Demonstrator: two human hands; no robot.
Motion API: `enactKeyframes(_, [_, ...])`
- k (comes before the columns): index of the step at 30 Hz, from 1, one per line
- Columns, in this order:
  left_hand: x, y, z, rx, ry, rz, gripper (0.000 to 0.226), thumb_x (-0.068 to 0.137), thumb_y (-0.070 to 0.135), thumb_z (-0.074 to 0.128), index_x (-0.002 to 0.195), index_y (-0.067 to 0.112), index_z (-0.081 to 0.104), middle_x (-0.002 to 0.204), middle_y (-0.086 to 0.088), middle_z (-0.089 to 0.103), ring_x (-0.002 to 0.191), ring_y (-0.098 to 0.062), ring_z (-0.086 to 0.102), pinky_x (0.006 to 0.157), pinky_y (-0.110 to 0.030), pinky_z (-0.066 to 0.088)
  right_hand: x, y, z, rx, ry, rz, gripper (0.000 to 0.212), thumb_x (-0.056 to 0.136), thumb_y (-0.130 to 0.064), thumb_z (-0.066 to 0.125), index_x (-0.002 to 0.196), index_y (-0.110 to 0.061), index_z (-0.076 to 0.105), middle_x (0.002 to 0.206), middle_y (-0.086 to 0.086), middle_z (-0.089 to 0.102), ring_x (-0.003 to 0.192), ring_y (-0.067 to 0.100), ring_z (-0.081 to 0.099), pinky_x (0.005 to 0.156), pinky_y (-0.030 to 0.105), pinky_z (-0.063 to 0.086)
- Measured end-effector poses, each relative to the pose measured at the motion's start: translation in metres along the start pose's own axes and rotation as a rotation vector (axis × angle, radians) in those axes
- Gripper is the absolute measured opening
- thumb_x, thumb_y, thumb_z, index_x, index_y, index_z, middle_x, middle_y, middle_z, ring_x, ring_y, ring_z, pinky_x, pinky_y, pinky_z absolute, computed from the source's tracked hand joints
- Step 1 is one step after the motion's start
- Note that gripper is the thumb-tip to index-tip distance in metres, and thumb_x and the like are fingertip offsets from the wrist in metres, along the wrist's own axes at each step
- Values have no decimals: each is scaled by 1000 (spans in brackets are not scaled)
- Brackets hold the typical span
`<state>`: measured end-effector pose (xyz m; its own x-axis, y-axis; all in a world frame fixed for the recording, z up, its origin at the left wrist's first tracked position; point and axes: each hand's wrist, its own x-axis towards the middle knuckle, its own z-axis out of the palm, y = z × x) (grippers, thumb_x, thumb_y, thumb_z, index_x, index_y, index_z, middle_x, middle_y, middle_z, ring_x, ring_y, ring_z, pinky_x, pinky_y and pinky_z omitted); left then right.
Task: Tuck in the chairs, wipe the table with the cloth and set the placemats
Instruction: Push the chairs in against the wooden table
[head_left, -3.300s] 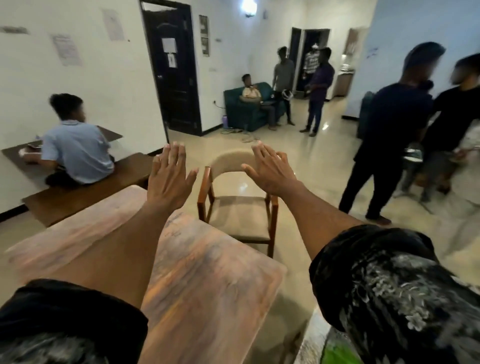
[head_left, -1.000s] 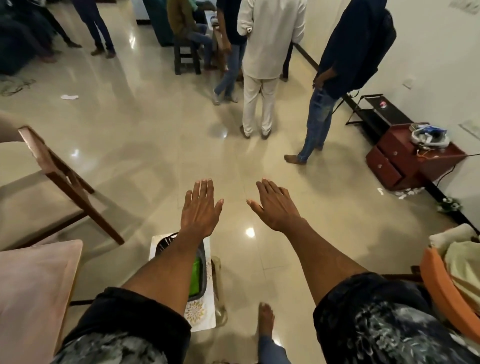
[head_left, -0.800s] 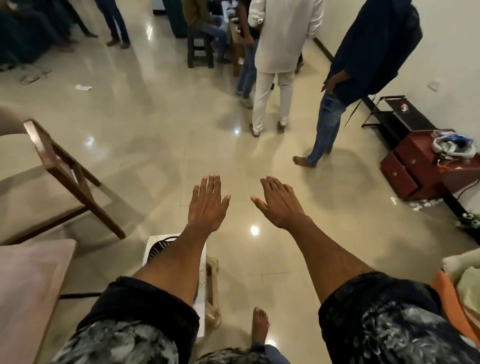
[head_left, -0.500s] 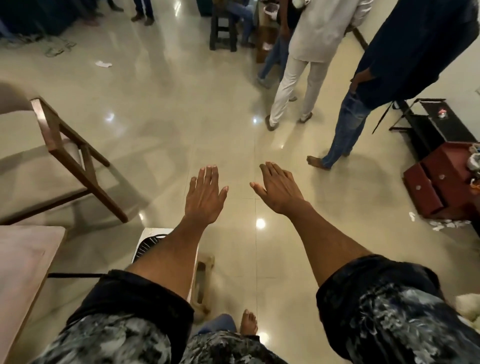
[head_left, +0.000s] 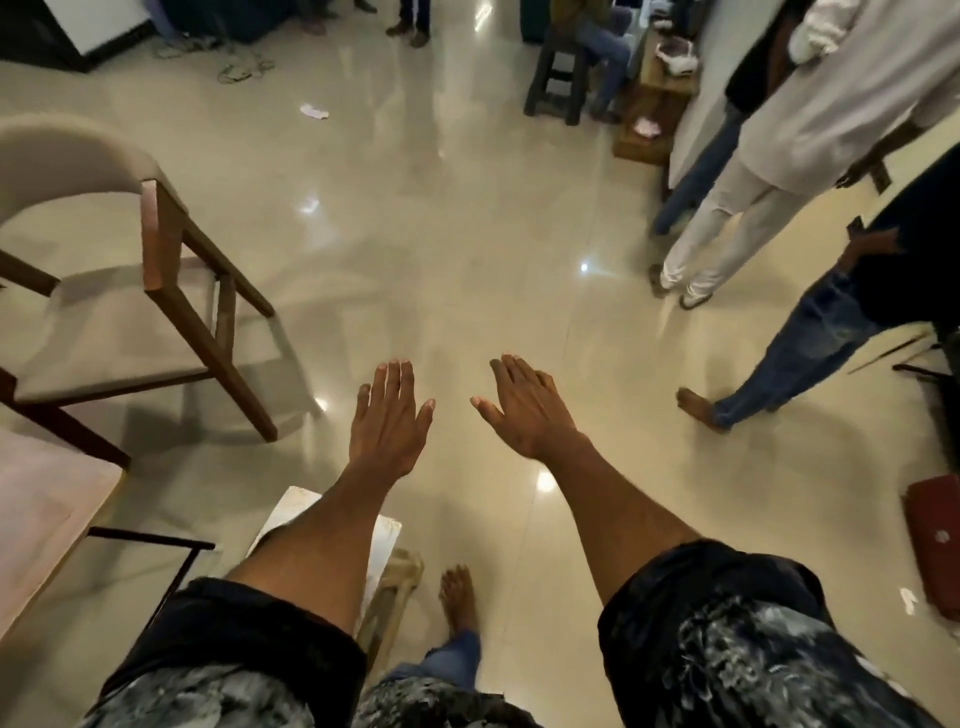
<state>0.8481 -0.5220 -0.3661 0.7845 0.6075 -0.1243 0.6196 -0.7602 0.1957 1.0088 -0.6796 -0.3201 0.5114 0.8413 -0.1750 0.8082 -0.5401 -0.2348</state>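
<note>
My left hand (head_left: 388, 422) and my right hand (head_left: 524, 410) are stretched out side by side over the glossy floor, fingers straight, holding nothing. A wooden chair (head_left: 130, 312) with a beige seat and curved back stands at the left, pulled away from the table. Only a corner of the wooden table (head_left: 47, 519) shows at the lower left edge. Under my left forearm a white stool (head_left: 291, 512) stands on the floor; what lies on it is hidden. No cloth or placemat is visible.
Several people stand at the right and back; a bare foot (head_left: 698, 408) is near my right hand. A dark stool (head_left: 558, 78) stands far back. A red cabinet (head_left: 935, 545) sits at the right edge. My own foot (head_left: 460, 597) is below.
The view has swung from the table and chair toward the open floor, then drifted back left so the chair fills more of the frame. Both hands stay outstretched and open.
</note>
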Motion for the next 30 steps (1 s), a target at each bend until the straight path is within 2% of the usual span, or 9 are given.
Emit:
enactKeyframes(3, [33,2,-5,-16,52,-26,81,109,55,9,169,3,22,176,-18,23,164,-33,21,130,-53,23,44,4,-14,-8,6,-52,70,112,-56,30,162,-8,27,175,17,20,164,28,14,128,45,18])
enactKeyframes(7, [74,-4,-25,-15,64,-101,73,113,51,20,171,7,10,179,-14,11,167,-29,8,132,-48,14,102,11,-38,-18,25,-112,70,111,-57,30,162,-8,28,174,17,21,164,28,14,128,45,19])
enactKeyframes(12, [116,-25,-41,-15,69,-227,73,115,51,21,171,8,4,180,-12,5,167,-28,2,133,-47,9,175,12,-52,-50,-5,-232,70,112,-57,30,161,-7,30,174,16,22,163,27,15,127,44,20])
enactKeyframes(17, [161,-49,-54,-68,110,-375,74,114,52,24,171,8,8,179,-13,10,167,-30,6,133,-49,10,251,14,-59,-68,-33,-351,70,112,-57,30,161,-7,29,174,15,23,163,26,15,127,42,19])
enactKeyframes(24, [229,-48,-71,-56,136,-542,73,114,54,18,172,11,2,180,-11,3,167,-28,1,134,-45,4,351,0,-78,-78,-53,-523,71,111,-56,33,162,-7,29,172,15,27,162,27,19,126,42,20])
enactKeyframes(30, [264,-91,-68,-80,113,-679,74,113,55,13,172,12,0,180,-9,0,167,-27,-2,133,-43,-1,426,-41,-69,-63,-127,-646,71,111,-56,33,163,-8,27,173,15,25,162,28,18,127,42,19])
